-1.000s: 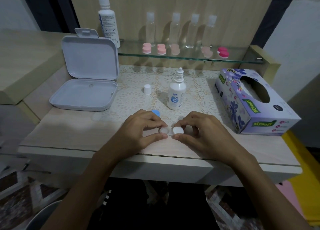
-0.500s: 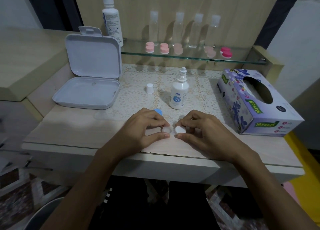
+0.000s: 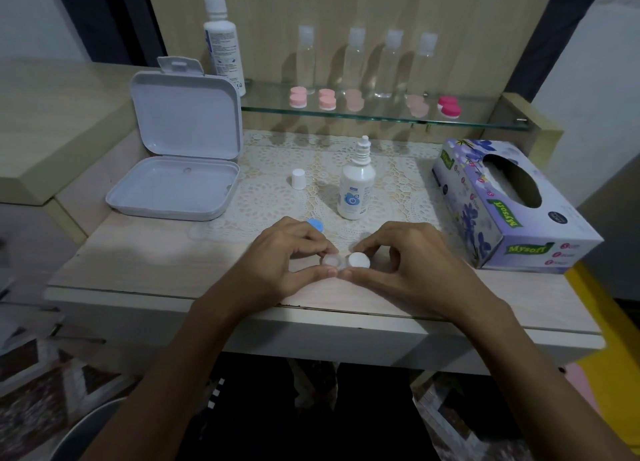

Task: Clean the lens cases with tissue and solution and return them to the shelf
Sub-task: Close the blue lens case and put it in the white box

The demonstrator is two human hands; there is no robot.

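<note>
A white lens case point(image 3: 344, 261) lies on the table near its front edge. My left hand point(image 3: 284, 259) pinches its left, uncapped cup between thumb and fingers. My right hand point(image 3: 412, 263) pinches the white cap on its right cup. A blue cap point(image 3: 316, 224) peeks out behind my left hand. The small solution bottle point(image 3: 356, 186) stands uncapped behind the hands, its white cap point(image 3: 298, 178) to the left. The tissue box point(image 3: 509, 204) lies at the right. Several pink lens cases point(image 3: 327, 99) sit on the glass shelf point(image 3: 381, 117).
An open white plastic box point(image 3: 173, 186) lies at the left of the table. A tall solution bottle point(image 3: 223, 41) and several clear bottles point(image 3: 356, 62) stand on the shelf. A lace mat point(image 3: 273, 197) covers the table's middle.
Both hands have stayed on the white lens case with barely any shift. The camera has tilted slightly, so everything sits a little lower in view.
</note>
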